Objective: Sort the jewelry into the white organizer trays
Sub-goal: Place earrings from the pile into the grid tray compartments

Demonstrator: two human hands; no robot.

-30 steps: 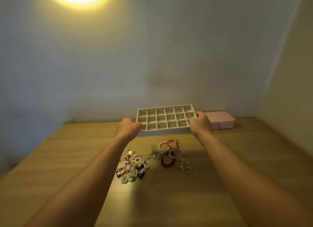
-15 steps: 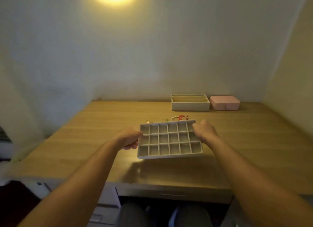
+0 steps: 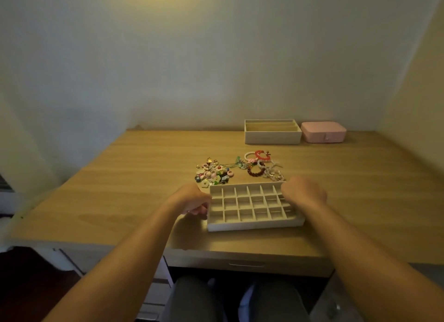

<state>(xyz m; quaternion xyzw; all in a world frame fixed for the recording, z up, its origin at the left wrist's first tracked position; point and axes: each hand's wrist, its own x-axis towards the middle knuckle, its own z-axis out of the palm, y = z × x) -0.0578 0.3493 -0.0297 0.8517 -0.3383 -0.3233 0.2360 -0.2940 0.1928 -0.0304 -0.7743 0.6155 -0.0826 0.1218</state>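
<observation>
The left hand (image 3: 189, 199) grips the left side of the tray (image 3: 252, 223). The right hand (image 3: 304, 193) curls over its right corner, gripping it, I think. The tray sits on the desk (image 3: 144, 177), with the jewelry (image 3: 216, 173) just behind.

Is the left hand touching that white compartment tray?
Touching. The head view shows the left hand curled round the left edge of the white compartment tray, with no gap between them.

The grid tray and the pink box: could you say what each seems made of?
The grid tray looks like matte off-white plastic or flocked board: thin, even dividers, no shine. The pink box looks like smooth faux leather or plastic: rounded corners, small front clasp. Dim light leaves both open.
</observation>
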